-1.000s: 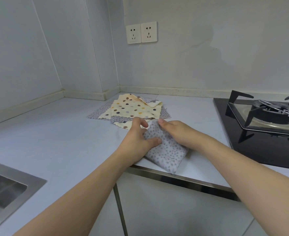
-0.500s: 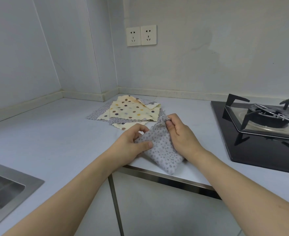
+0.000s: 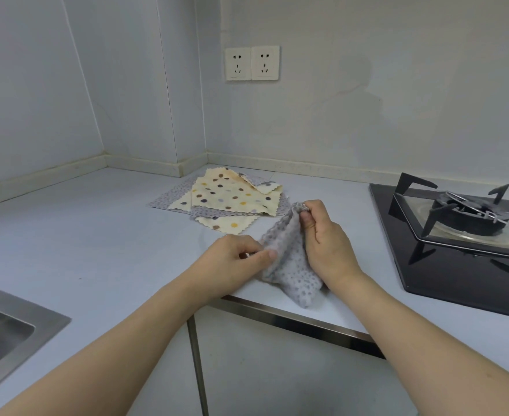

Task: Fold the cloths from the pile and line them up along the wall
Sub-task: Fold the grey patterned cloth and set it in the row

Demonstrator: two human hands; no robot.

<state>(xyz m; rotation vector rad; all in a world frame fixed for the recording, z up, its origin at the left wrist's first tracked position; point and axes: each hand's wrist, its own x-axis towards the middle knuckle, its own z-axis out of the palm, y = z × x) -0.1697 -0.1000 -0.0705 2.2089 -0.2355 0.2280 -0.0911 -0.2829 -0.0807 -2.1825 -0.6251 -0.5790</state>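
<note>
Pinching the grey dotted cloth (image 3: 289, 265) near the counter's (image 3: 82, 235) front edge, my left hand (image 3: 235, 265) grips its side while my right hand (image 3: 325, 244) lifts a corner. Beyond, the pile (image 3: 229, 199) lies near the wall (image 3: 367, 100).

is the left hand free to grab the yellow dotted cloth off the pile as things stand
Probably not yet. The left hand pinches the grey cloth, which the right hand also holds. The yellow dotted cloth lies uncovered on top of the pile, nothing between.
</note>
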